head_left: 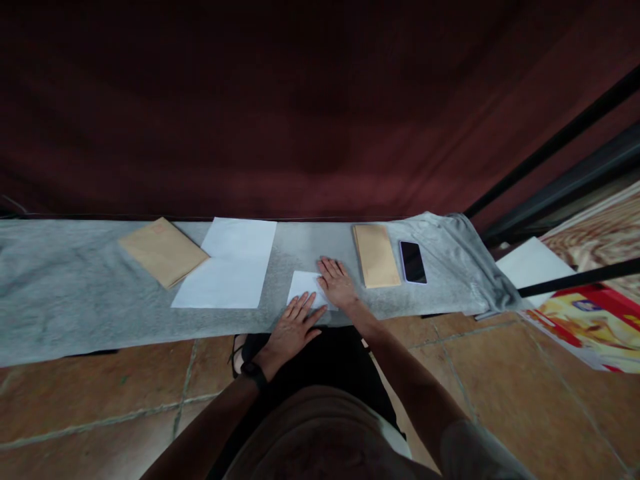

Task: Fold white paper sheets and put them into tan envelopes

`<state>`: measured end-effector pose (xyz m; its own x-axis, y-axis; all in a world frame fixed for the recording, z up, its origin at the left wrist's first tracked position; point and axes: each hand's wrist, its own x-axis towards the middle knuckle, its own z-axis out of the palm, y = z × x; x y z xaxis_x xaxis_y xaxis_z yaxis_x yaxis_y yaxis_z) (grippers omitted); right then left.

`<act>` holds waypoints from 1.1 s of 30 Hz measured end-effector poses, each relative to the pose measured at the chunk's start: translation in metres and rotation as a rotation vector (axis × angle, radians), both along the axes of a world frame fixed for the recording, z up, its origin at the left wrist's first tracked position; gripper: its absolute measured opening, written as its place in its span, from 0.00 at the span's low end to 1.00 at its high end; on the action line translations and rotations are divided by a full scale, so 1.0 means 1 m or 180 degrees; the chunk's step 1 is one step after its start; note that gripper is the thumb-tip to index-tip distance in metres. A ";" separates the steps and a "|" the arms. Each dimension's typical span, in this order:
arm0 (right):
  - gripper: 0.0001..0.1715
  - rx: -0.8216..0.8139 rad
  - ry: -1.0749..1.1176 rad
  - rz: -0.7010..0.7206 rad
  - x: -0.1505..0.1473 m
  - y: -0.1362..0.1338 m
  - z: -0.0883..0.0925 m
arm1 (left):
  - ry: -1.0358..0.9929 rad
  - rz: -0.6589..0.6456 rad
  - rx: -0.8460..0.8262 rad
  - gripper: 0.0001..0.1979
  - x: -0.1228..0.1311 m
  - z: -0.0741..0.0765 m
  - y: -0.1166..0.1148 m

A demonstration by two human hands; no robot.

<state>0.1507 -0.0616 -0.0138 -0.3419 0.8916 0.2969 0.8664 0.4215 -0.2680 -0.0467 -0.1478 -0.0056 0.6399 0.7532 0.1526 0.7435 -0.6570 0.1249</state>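
Observation:
A small folded sheet of white paper (301, 283) lies at the front of the grey cloth, partly covered by both hands. My left hand (294, 327) rests on its near edge with the fingers stretched out. On its right side lies my right hand (338, 283), flat, fingers extended. To the left is a larger stack or sheet of white paper (237, 263), its left edge beside several brown envelopes (163, 252). Right of my right hand sits another pile of brown envelopes (377, 257).
A phone (413, 262) with a dark screen lies right of the envelopes. The narrow bench (75, 287) is draped in grey cloth, with a dark red curtain (300, 113) behind. Black bars (575, 280) and a red-and-yellow box (595, 323) stand at the right.

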 end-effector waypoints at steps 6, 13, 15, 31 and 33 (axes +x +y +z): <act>0.30 -0.0019 0.0051 0.0168 -0.004 -0.064 -0.007 | 0.0042 0.0012 -0.0006 0.24 0.001 0.004 -0.002; 0.34 0.0036 -0.0007 -0.0067 0.017 -0.109 -0.011 | -0.0142 0.0164 -0.0063 0.28 0.004 0.007 -0.002; 0.34 0.0037 -0.0030 -0.0085 0.021 -0.109 -0.011 | -0.0162 0.0287 -0.0036 0.30 0.003 0.005 -0.002; 0.27 -0.0001 0.0104 0.0136 0.042 -0.123 -0.008 | -0.0281 0.0046 -0.0227 0.27 0.046 0.004 0.014; 0.27 -0.0022 0.0123 0.0129 0.042 -0.124 -0.009 | -0.0282 0.0030 -0.0227 0.27 0.057 0.001 0.023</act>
<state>0.1932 -0.1852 -0.0229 -0.3663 0.8793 0.3045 0.8376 0.4541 -0.3038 0.0105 -0.1249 -0.0045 0.6191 0.7700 0.1541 0.7335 -0.6371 0.2367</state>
